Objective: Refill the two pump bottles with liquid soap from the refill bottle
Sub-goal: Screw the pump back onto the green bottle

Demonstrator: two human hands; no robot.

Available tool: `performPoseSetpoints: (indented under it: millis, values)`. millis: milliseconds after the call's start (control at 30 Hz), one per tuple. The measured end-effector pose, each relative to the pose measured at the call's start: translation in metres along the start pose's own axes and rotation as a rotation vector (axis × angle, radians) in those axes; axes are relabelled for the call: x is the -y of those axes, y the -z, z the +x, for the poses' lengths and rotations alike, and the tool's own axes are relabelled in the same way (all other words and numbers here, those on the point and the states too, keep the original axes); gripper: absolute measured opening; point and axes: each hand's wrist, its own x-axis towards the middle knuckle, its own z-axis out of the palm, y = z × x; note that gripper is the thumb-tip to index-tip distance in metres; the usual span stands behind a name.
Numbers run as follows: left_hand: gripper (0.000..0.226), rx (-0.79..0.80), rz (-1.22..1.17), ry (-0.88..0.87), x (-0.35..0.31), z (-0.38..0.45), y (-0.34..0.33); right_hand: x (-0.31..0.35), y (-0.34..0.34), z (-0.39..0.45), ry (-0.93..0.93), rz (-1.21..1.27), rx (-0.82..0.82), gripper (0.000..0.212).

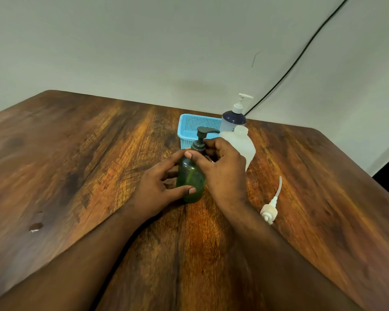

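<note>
At the centre of the frame the green bottle [191, 178] stands upright on the wooden table [76, 153]; the left hand [157, 189] grasps its round body, while the right hand [220, 169] pinches the dark pump collar [198, 146]. It looks like smooth, stiff plastic, light with little liquid inside, and likely slippery if soapy, so holding low on the body and twisting at the ribbed collar seems best. Just behind stand an uncapped translucent bottle [243, 144], a dark white-pumped bottle [234, 120] and a blue mesh basket [193, 129]; a loose white pump [270, 209] lies at right.
</note>
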Motion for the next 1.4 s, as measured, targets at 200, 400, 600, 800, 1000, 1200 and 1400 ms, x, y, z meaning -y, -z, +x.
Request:
performPoseSetpoints:
  millis: [200, 400, 600, 800, 1000, 1200, 1400]
  values:
    - [0.085, 0.012, 0.013, 0.003, 0.0, 0.001, 0.001, -0.005, -0.013, -0.005, 0.036, 0.024, -0.081, 0.033]
    - [0.085, -0.013, 0.098, -0.026, -0.002, 0.0, 0.001, -0.008, -0.018, -0.008, -0.032, 0.155, -0.056, 0.06]
    - [0.085, -0.01, 0.123, -0.008, 0.0, 0.001, 0.003, -0.009, -0.02, -0.01, -0.022, 0.167, -0.101, 0.049]
    - [0.083, -0.003, 0.074, -0.017, 0.001, 0.001, 0.001, -0.012, -0.024, -0.012, -0.009, 0.193, -0.082, 0.04]
    - [0.086, -0.003, 0.096, -0.015, 0.001, 0.0, 0.003, -0.012, -0.027, -0.013, -0.073, 0.272, -0.129, 0.059]
    - [0.082, 0.006, 0.098, -0.011, 0.004, 0.0, 0.003, -0.015, -0.028, -0.014, -0.038, 0.267, -0.113, 0.031]
    - [0.084, 0.015, 0.118, -0.008, 0.006, 0.002, 0.004, -0.016, -0.029, -0.012, -0.058, 0.299, -0.118, 0.05]
